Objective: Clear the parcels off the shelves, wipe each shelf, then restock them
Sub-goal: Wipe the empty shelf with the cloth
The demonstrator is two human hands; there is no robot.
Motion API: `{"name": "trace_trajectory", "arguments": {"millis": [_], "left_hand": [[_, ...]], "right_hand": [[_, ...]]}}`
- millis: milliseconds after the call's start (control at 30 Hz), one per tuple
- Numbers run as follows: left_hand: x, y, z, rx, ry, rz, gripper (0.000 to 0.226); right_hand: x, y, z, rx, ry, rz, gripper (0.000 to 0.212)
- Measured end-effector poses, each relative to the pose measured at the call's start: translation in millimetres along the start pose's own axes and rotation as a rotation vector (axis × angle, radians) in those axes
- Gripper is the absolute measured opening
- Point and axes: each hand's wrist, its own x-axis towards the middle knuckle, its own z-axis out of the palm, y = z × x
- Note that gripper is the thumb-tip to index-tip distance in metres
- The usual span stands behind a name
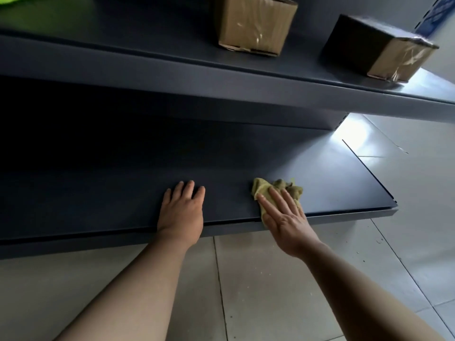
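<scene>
Head view is showing two dark grey metal shelves (147, 57) (123, 180), two taped brown cardboard parcels (253, 23) (384, 49) and one crumpled yellow-green cloth (290, 188). Both parcels are sitting on the upper shelf, at the frame's upper right. At lower centre, the right hand (285, 220) is pressing the cloth onto the lower shelf, grip apart, with the cloth lying under its straight fingers. The left hand (181, 212) is resting flat nearby, grip apart.

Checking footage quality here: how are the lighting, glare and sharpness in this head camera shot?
Head view: the lower shelf is shadowed at left; glare washes the floor tiles; the right parcel looks blurred; left hand, right hand and cloth look sharp.
</scene>
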Motion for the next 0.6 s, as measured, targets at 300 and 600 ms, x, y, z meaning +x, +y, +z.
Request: {"name": "trace_trajectory", "arguments": {"millis": [300,600], "left_hand": [[7,24,10,0.015,0.114,-0.106,0.049],[28,35,2,0.147,0.0,-0.025,0.054]], "right_hand": [[13,7,-3,0.055,0.117,0.016,0.06],[97,-6,-9,0.106,0.02,-0.246,0.062]]}}
